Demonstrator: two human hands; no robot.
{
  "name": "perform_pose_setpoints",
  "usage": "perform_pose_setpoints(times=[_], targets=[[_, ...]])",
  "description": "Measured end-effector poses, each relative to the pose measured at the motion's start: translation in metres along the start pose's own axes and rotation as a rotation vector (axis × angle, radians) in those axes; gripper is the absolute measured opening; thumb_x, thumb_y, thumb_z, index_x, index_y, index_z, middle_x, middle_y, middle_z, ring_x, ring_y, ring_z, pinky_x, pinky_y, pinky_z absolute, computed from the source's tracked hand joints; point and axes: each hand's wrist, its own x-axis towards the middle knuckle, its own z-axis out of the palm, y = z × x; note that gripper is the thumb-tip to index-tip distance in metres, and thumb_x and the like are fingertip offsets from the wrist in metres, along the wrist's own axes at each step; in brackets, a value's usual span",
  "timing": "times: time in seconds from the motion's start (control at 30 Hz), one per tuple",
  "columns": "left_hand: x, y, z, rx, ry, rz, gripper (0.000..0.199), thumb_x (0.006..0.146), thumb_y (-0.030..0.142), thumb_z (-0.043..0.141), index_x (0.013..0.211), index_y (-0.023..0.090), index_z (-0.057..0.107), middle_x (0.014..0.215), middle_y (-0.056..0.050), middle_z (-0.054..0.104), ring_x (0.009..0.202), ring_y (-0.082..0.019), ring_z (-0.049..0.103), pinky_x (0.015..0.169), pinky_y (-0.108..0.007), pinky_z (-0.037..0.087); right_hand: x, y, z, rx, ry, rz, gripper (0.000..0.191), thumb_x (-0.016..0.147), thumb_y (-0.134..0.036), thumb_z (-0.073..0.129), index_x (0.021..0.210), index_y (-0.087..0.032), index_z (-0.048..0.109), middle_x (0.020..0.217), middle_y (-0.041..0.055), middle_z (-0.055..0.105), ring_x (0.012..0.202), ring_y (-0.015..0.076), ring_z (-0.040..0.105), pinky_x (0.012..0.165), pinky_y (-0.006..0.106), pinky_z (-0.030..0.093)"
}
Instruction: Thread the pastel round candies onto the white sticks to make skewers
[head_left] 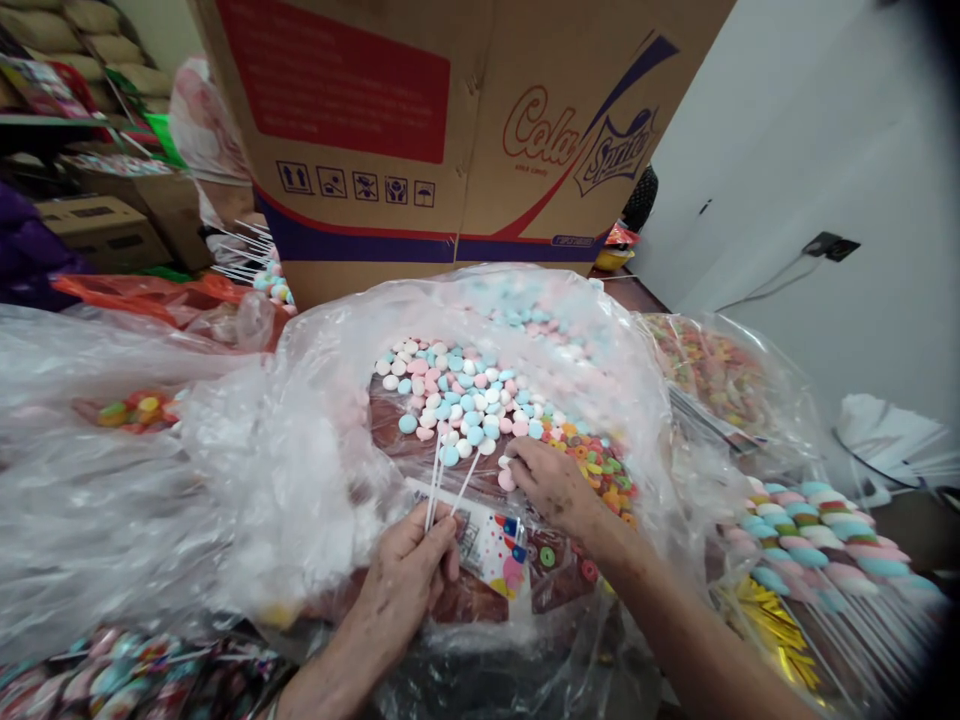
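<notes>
In my left hand (412, 560) are white lollipop sticks (434, 492), gripped low between thumb and fingers and pointing up and away. My right hand (551, 485) is closed in a pinch at the near edge of the candy pile, with pale round candies (506, 480) at its fingertips. Beyond both hands spreads a heap of pink, blue and white button-shaped candies (469, 400) on a brown surface. Ring-shaped gummies (600, 470) in red, orange and green lie just right of my right hand. Under the sticks rests a printed packet (491, 545) with coloured dots.
Clear plastic bagging (322, 440) surrounds the heap. A tall cardboard box (450, 150) stands behind it. At right are finished candy sticks (825, 540), gold ties (776, 630) and a bag of gummies (712, 370). More wrapped candy (120, 675) lies lower left.
</notes>
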Motion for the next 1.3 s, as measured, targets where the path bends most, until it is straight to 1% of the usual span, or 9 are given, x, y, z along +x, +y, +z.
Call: perform_pose_setpoints(times=[0.07, 0.2, 0.4, 0.5, 0.6, 0.67, 0.9, 1.17, 1.3], targets=[[0.0, 0.0, 0.0, 0.002, 0.008, -0.009, 0.038, 0.082, 0.053, 0.057, 0.069, 0.018, 0.053, 0.049, 0.006, 0.052, 0.03, -0.002, 0.028, 0.033, -0.016, 0.015, 0.006, 0.0, -0.003, -0.038, -0.032, 0.017, 0.018, 0.092, -0.012, 0.043, 0.082, -0.02, 0.056, 0.082, 0.0032, 0.062, 0.078, 0.0167, 0.057, 0.07, 0.027, 0.041], [0.0, 0.001, 0.0, -0.001, -0.007, -0.014, 0.038, 0.083, 0.053, 0.055, 0.069, 0.018, 0.052, 0.047, 0.007, 0.05, 0.03, -0.002, 0.028, 0.033, -0.015, 0.015, 0.003, -0.006, -0.009, -0.149, 0.011, -0.023, 0.02, 0.095, -0.016, 0.044, 0.079, -0.019, 0.056, 0.085, 0.006, 0.062, 0.081, 0.0184, 0.057, 0.073, 0.029, 0.042], [0.001, 0.0, -0.001, 0.014, -0.029, -0.003, 0.038, 0.085, 0.052, 0.054, 0.068, 0.019, 0.051, 0.048, 0.007, 0.05, 0.03, -0.003, 0.028, 0.033, -0.016, 0.016, -0.017, -0.019, 0.004, -0.259, -0.055, -0.068, 0.016, 0.094, -0.015, 0.046, 0.087, -0.018, 0.061, 0.089, 0.0077, 0.064, 0.086, 0.0211, 0.059, 0.077, 0.031, 0.042], [0.0, -0.001, -0.001, 0.013, -0.021, -0.004, 0.038, 0.085, 0.052, 0.055, 0.066, 0.019, 0.051, 0.047, 0.007, 0.05, 0.031, -0.003, 0.027, 0.034, -0.016, 0.015, -0.017, -0.016, 0.005, -0.202, 0.021, -0.081, 0.018, 0.093, -0.013, 0.045, 0.088, -0.018, 0.061, 0.088, 0.0077, 0.065, 0.087, 0.022, 0.059, 0.079, 0.032, 0.043], [0.0, -0.001, -0.001, 0.009, -0.015, 0.005, 0.039, 0.085, 0.051, 0.055, 0.064, 0.019, 0.051, 0.045, 0.007, 0.047, 0.031, -0.003, 0.026, 0.034, -0.016, 0.015, -0.007, -0.01, -0.002, -0.112, 0.144, -0.004, 0.015, 0.092, -0.014, 0.045, 0.093, -0.018, 0.06, 0.091, 0.0081, 0.066, 0.086, 0.0216, 0.059, 0.078, 0.032, 0.044], [0.0, -0.001, -0.001, 0.001, -0.021, 0.012, 0.038, 0.085, 0.051, 0.055, 0.064, 0.019, 0.051, 0.046, 0.007, 0.048, 0.031, -0.003, 0.026, 0.034, -0.016, 0.015, 0.001, -0.006, -0.007, -0.098, 0.16, 0.027, 0.016, 0.092, -0.015, 0.044, 0.095, -0.018, 0.06, 0.094, 0.0084, 0.066, 0.087, 0.0214, 0.059, 0.078, 0.031, 0.044], [0.0, 0.001, 0.0, -0.014, -0.034, -0.013, 0.036, 0.084, 0.052, 0.055, 0.068, 0.019, 0.052, 0.046, 0.007, 0.049, 0.031, -0.003, 0.026, 0.033, -0.016, 0.015, 0.014, -0.001, -0.003, -0.217, -0.021, -0.022, 0.016, 0.093, -0.016, 0.045, 0.093, -0.018, 0.061, 0.094, 0.0086, 0.067, 0.09, 0.0224, 0.061, 0.078, 0.032, 0.045], [0.003, -0.005, -0.003, 0.044, -0.013, -0.003, 0.04, 0.083, 0.054, 0.055, 0.065, 0.019, 0.053, 0.045, 0.007, 0.047, 0.031, -0.004, 0.029, 0.034, -0.018, 0.015, 0.007, -0.008, 0.001, -0.31, -0.062, -0.1, 0.018, 0.094, -0.01, 0.045, 0.092, -0.017, 0.061, 0.096, 0.0096, 0.066, 0.089, 0.0209, 0.06, 0.077, 0.029, 0.044], [0.006, -0.009, -0.003, 0.052, -0.027, 0.008, 0.04, 0.081, 0.055, 0.056, 0.064, 0.019, 0.053, 0.044, 0.007, 0.047, 0.031, -0.005, 0.03, 0.034, -0.018, 0.016, 0.006, -0.014, 0.001, -0.229, -0.079, -0.079, 0.019, 0.09, -0.005, 0.046, 0.091, -0.016, 0.061, 0.096, 0.0102, 0.066, 0.09, 0.0206, 0.059, 0.076, 0.028, 0.045]])
